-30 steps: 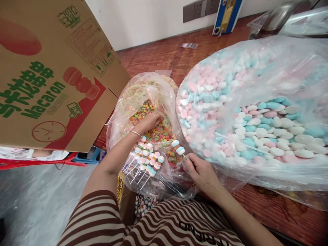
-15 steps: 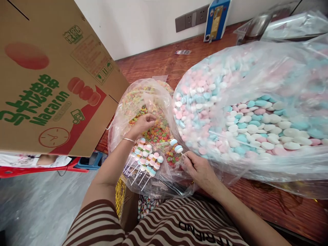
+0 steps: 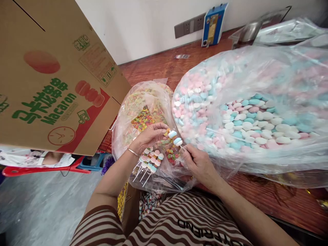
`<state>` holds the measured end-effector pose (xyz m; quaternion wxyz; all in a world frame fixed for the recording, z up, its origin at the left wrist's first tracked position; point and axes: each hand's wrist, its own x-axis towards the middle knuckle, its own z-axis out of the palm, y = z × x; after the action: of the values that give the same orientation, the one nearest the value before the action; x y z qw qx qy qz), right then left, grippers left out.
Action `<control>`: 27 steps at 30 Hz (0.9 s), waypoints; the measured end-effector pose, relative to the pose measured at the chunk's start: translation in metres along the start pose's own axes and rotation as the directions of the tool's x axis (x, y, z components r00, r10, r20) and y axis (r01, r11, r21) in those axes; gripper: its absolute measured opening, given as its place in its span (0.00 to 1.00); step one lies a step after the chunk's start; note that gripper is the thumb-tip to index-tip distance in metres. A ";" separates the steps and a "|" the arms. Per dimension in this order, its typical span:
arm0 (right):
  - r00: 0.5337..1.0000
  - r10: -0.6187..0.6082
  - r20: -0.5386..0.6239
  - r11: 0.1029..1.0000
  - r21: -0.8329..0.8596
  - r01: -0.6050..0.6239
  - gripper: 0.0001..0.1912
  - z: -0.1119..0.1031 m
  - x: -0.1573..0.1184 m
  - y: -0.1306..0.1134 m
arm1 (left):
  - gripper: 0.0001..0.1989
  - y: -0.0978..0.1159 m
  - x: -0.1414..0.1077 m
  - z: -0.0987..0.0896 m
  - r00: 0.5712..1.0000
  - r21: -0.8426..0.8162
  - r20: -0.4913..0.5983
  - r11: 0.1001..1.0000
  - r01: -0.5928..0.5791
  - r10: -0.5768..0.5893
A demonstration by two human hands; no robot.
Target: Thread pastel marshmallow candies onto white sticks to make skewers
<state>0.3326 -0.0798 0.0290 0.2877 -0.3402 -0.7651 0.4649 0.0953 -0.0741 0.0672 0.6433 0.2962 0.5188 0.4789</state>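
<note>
My right hand [image 3: 199, 163] is closed round the white stick of a candy skewer [image 3: 176, 140], whose blue and white pieces alternate with orange ones. At its tip, my left hand [image 3: 151, 135] pinches a small orange gummy ring [image 3: 167, 131]; whether the stick passes through it I cannot tell. Below my left wrist lie several finished-looking candy skewers [image 3: 151, 160] with their sticks pointing towards me. Under both hands is an open clear bag of colourful gummy rings [image 3: 144, 118]. To the right spreads a large clear bag of pink, blue and white candies [image 3: 258, 114].
A large cardboard box [image 3: 58, 78] stands at the left on the red-brown wooden table [image 3: 143, 72]. At the back are a blue box-shaped device [image 3: 214, 25] and wall sockets [image 3: 189, 26]. Below the table edge sits an open carton [image 3: 132, 205] beside gold beads [image 3: 122, 203].
My left hand has moved right and slightly down from over the gummy rings to the skewer's tip, with an orange ring in its fingers. My right hand keeps hold of the stick.
</note>
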 end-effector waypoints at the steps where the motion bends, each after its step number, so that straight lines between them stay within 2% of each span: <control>1: 1.000 0.002 0.001 1.000 -0.001 -0.002 0.15 -0.002 -0.002 0.000 | 0.17 0.000 0.000 0.003 1.000 0.009 0.005 1.000 -0.009 0.009; 7: 1.000 0.009 -0.009 0.999 -0.037 -0.010 0.15 -0.013 -0.011 0.001 | 0.16 -0.002 0.001 0.014 0.998 0.116 0.046 0.992 -0.050 0.045; 12: 0.999 -0.004 -0.035 0.996 -0.089 0.001 0.15 -0.015 -0.017 0.010 | 0.16 0.003 0.002 0.023 0.991 0.269 0.131 0.962 -0.043 0.008; 14: 0.997 -0.021 -0.071 0.998 -0.068 0.016 0.14 -0.013 -0.019 0.016 | 0.18 0.005 0.004 0.027 0.986 0.268 0.167 0.963 -0.024 -0.021; 16: 0.992 -0.033 -0.121 0.999 -0.001 0.033 0.15 -0.011 -0.021 0.023 | 0.24 0.004 0.007 0.030 0.983 0.220 0.179 0.975 -0.009 -0.031; 18: 0.985 -0.033 -0.172 0.995 0.085 0.048 0.15 -0.011 -0.022 0.028 | 0.29 0.002 0.011 0.034 0.989 0.174 0.149 0.985 -0.015 -0.012; 21: 0.979 -0.020 -0.204 0.988 0.146 0.051 0.16 -0.016 -0.024 0.032 | 0.28 -0.004 0.018 0.040 0.997 0.123 0.053 0.991 -0.059 0.053; 27: 0.990 -0.002 -0.142 0.994 0.107 0.018 0.16 -0.026 -0.028 0.031 | 0.27 -0.009 0.023 0.057 0.974 0.061 -0.041 0.974 -0.218 0.221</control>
<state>0.3770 -0.0783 0.0074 0.3617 -0.3525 -0.7181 0.4788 0.1528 -0.0494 0.0672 0.5652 0.3583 0.5113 0.5392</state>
